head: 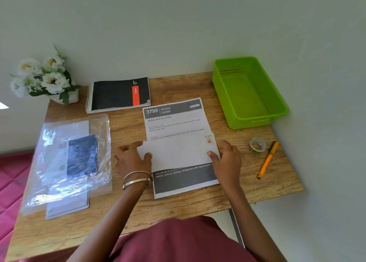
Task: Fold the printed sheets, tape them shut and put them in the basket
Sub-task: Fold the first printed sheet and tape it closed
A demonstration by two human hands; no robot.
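bare wood lying open between printed sheet point(175, 121) and basket point(247, 91) | tape roll point(257, 145), pen point(267, 160) sitting right | plastic sleeve point(67, 162) crowding left

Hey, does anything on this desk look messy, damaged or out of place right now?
Only small things: the notebook has a curled cover corner, and the plastic sleeve of papers lies crumpled and askew. The basket overhangs the table edge slightly.

Hidden and unreadable parts
Small print on printed sheet point(176, 126) too blurred to read; middle covered by folded paper point(178, 152); counter point(178, 204) cut off below.
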